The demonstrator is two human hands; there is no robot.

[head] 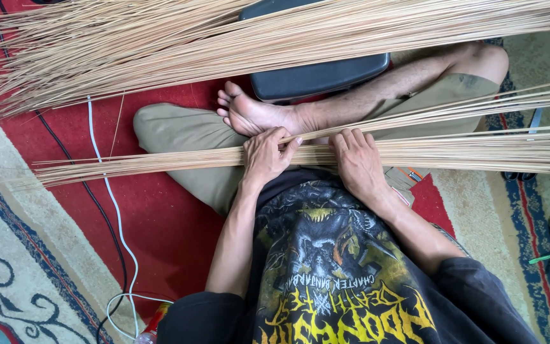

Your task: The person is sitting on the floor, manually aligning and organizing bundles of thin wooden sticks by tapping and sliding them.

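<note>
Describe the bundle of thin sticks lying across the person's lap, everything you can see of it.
The bundle of sticks is a sheaf of long, thin, pale tan stems, dry and straw-like. It lies nearly level across the person's crossed legs, reaching from the red carpet on one side to the patterned rug on the other. Its ends taper and splay loosely; toward the right of the picture the stems fan apart. The left hand and the right hand both grip it near the middle, fingers curled over the top.
</note>
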